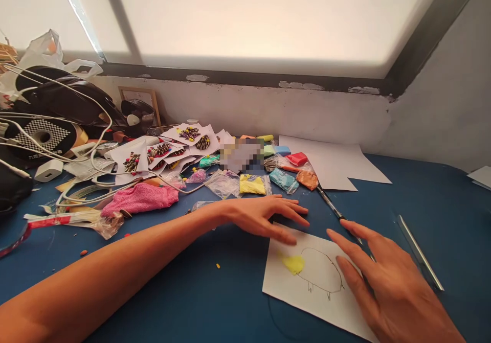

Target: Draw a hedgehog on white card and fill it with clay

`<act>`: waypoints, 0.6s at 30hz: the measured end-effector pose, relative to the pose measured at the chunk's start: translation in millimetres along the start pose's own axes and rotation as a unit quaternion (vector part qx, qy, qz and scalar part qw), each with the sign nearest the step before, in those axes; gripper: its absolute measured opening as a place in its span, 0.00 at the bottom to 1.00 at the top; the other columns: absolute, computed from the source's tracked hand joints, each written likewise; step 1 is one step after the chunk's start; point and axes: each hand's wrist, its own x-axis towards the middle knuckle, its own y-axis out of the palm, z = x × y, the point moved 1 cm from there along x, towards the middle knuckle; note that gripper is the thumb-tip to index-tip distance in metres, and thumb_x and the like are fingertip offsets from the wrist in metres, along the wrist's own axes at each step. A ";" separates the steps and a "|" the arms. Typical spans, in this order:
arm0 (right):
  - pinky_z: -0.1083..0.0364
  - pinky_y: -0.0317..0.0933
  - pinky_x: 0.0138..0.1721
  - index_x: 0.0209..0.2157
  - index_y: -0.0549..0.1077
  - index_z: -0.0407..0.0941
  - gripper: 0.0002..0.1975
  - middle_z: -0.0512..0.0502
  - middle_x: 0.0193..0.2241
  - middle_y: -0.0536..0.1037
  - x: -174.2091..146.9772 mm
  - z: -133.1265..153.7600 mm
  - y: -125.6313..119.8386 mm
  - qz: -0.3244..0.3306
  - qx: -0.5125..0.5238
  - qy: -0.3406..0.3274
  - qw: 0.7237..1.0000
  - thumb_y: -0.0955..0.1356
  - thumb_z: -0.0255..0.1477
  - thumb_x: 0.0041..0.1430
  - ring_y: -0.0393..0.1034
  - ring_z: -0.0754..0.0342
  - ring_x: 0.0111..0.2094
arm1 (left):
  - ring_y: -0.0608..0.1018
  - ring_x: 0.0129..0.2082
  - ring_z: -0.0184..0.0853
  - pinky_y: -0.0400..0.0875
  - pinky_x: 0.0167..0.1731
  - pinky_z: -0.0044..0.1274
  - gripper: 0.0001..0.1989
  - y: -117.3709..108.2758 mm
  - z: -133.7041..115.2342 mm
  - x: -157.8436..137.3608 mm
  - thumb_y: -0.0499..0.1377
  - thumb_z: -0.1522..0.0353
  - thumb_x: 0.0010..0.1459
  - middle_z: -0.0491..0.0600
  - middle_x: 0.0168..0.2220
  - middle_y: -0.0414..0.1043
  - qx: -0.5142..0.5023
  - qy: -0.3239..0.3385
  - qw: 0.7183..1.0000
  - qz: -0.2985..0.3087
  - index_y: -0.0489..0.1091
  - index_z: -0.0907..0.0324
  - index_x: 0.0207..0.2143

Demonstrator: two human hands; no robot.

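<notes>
Left hand (261, 215) and right hand (395, 276) overlap the yellow-patched paper (322, 271)

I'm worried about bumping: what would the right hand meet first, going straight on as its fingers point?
The right hand would probably meet the left hand, though their heights are unclear.

Left of the left hand (261, 215) lies a crumpled pink fabric cloth (141, 199); farther left of that hand, a small white plastic charger (49, 170) and a round black spool with white checks (53, 138). Beyond these sit a glossy black bag (63, 103) and a wood-edged rectangular frame (140, 95).
</notes>
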 end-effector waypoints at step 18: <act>0.56 0.59 0.18 0.30 0.72 0.46 0.17 0.49 0.22 0.75 28.9 -33.1 -15.6 0.023 -0.017 0.029 0.999 0.56 0.33 0.66 0.71 0.54 0.19 | 0.68 0.41 0.34 0.61 0.44 0.25 0.07 14.5 -4.0 9.1 0.64 0.66 0.56 0.48 0.35 0.68 0.108 -0.064 0.980 -0.154 0.72 0.60 0.30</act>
